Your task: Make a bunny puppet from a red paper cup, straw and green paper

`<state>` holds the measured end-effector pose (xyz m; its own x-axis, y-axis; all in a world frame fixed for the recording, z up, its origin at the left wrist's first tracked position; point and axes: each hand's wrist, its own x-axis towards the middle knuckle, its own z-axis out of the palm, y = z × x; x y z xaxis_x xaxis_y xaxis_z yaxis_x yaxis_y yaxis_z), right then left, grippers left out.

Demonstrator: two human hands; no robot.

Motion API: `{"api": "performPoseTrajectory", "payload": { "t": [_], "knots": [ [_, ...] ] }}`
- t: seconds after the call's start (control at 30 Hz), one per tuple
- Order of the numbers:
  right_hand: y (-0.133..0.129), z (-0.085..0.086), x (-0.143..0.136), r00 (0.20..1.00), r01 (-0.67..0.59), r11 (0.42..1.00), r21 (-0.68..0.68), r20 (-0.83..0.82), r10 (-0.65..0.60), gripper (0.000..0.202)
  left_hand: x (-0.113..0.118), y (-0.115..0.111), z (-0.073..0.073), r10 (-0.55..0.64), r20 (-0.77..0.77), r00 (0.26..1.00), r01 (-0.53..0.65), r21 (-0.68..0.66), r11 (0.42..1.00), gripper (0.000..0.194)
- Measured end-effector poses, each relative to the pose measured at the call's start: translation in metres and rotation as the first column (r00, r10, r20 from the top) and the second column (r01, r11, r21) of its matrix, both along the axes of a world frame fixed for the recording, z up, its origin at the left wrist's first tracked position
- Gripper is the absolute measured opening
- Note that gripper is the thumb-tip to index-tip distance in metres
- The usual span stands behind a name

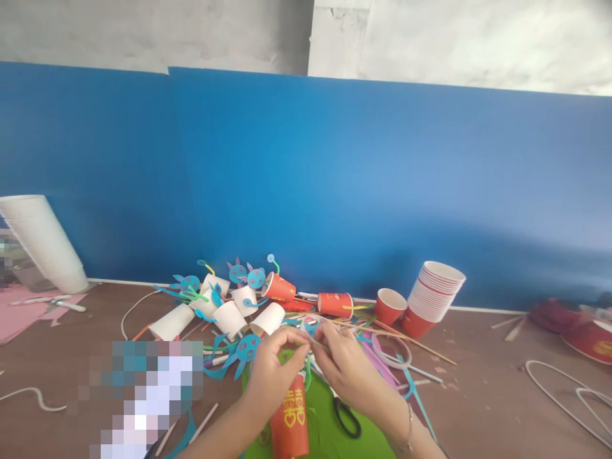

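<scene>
My left hand point(278, 364) and my right hand point(345, 362) meet over the work area, thumbs and fingertips pinched close together. What sits between their fingertips is too small and hidden to make out. Just below them is a red paper cup point(289, 421) with yellow characters, and a green strip point(308, 373) stands by its top. Green sheets point(325, 421) lie beneath. Scissors point(347, 418) with a black handle rest beside my right wrist. To the left of my left hand is a blue paper animal face point(248, 348).
White paper cups point(229, 320) with blue cut-outs and red cups point(335, 305) lie behind my hands. A tape roll point(407, 356) and a stack of red-and-white cups point(433, 298) are to the right. A leaning white cup stack point(43, 242) and pink paper point(19, 315) occupy the left.
</scene>
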<state>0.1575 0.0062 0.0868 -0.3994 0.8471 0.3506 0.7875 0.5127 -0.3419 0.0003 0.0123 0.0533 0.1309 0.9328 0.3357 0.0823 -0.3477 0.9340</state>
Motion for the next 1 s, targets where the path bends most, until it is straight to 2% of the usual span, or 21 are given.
{"api": "performPoseTrajectory", "payload": {
  "t": [0.17,0.33,0.47,0.57,0.63,0.7,0.77,0.8,0.83,0.87,0.9,0.97,1.0],
  "knots": [
    [-0.004,-0.001,-0.008,1.0,-0.003,0.998,0.055,0.011,0.002,0.013,-0.001,0.003,-0.004,0.086,-0.077,0.993,-0.081,0.062,0.995,0.006],
    [-0.003,-0.008,-0.011,1.0,0.007,0.997,0.081,-0.019,-0.005,0.013,-0.003,0.002,-0.007,0.132,-0.171,0.976,-0.098,0.193,0.976,0.011],
    [-0.004,-0.009,-0.014,0.997,0.039,0.998,0.053,-0.074,-0.035,0.012,-0.003,-0.001,-0.008,0.144,-0.19,0.971,-0.071,0.345,0.936,0.016],
    [-0.006,-0.01,-0.017,0.979,0.078,0.997,-0.002,-0.188,-0.077,0.01,-0.004,-0.003,-0.007,0.151,-0.161,0.975,-0.064,0.446,0.893,0.018],
    [-0.007,-0.012,-0.02,0.934,0.076,0.992,-0.102,-0.342,-0.107,0.01,-0.006,-0.005,-0.007,0.154,-0.15,0.977,-0.059,0.503,0.862,0.019],
    [-0.008,-0.013,-0.024,0.823,-0.001,0.967,-0.253,-0.55,-0.143,0.012,-0.008,-0.006,-0.006,0.152,-0.152,0.977,-0.043,0.555,0.831,0.022],
    [-0.008,-0.015,-0.027,0.673,-0.129,0.911,-0.392,-0.709,-0.21,0.018,-0.01,-0.008,-0.005,0.142,-0.15,0.979,-0.025,0.596,0.803,0.025],
    [-0.007,-0.015,-0.029,0.622,-0.182,0.879,-0.44,-0.744,-0.244,0.02,-0.01,-0.009,-0.004,0.131,-0.141,0.981,-0.02,0.601,0.799,0.025],
    [-0.007,-0.016,-0.03,0.604,-0.203,0.862,-0.465,-0.752,-0.264,0.021,-0.009,-0.01,-0.003,0.117,-0.119,0.986,-0.024,0.589,0.808,0.024],
    [-0.007,-0.016,-0.03,0.625,-0.178,0.869,-0.462,-0.735,-0.263,0.021,-0.009,-0.01,-0.002,0.099,-0.084,0.992,-0.036,0.549,0.835,0.021],
    [-0.006,-0.016,-0.029,0.678,-0.105,0.901,-0.421,-0.693,-0.245,0.02,-0.008,-0.01,-0.001,0.083,-0.03,0.996,-0.058,0.477,0.877,0.018],
    [-0.002,-0.016,-0.022,0.83,0.119,0.969,-0.218,-0.514,-0.218,0.014,-0.007,-0.008,0.003,0.08,0.125,0.989,-0.11,0.248,0.963,0.01],
    [0.001,-0.016,-0.017,0.892,0.223,0.971,-0.087,-0.383,-0.239,0.011,-0.007,-0.006,0.006,0.101,0.213,0.972,-0.127,0.112,0.985,0.01]
  ]
}}
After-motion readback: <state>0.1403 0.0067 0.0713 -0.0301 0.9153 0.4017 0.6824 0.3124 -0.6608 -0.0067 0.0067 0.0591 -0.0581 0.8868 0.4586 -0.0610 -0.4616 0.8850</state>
